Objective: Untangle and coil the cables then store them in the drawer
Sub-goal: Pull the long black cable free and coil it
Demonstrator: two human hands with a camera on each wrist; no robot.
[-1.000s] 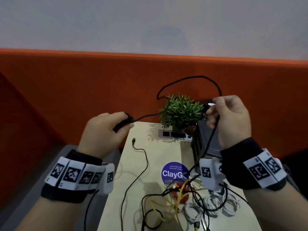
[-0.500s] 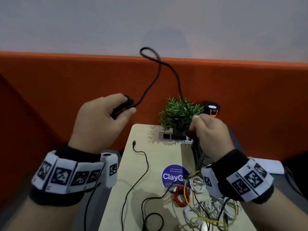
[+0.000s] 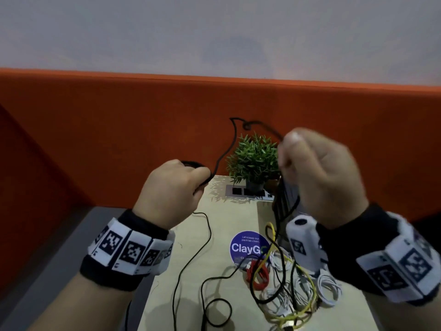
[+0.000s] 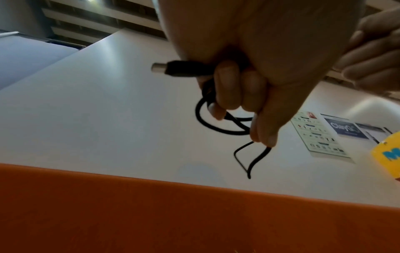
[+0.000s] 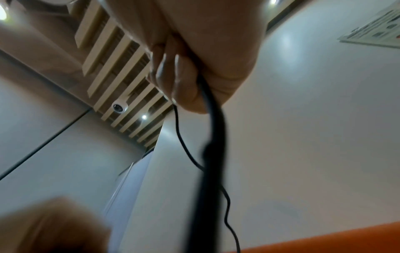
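Note:
A thin black cable point(image 3: 226, 151) arcs in the air between my two raised hands. My left hand point(image 3: 171, 194) grips its plug end and a small coil of it; the left wrist view shows the plug point(image 4: 179, 69) sticking out of my curled fingers with loops point(image 4: 218, 123) below. My right hand point(image 3: 319, 173) pinches the cable higher up; the right wrist view shows the cable point(image 5: 213, 137) dropping from my curled fingers. It runs down into a tangle of yellow point(image 3: 270, 237), red point(image 3: 259, 277), white point(image 3: 329, 287) and black cables on the table.
The narrow beige table point(image 3: 229, 223) carries a small potted plant point(image 3: 254, 161), a socket panel point(image 3: 248, 193), a round blue sticker point(image 3: 245, 247) and a dark drawer unit point(image 3: 284, 199) behind my right hand. An orange partition point(image 3: 95, 139) backs the table.
My right hand has risen from the table edge to plant height, drawing up more cable. The left hand has moved right and lower, and the high loop has dropped and shortened.

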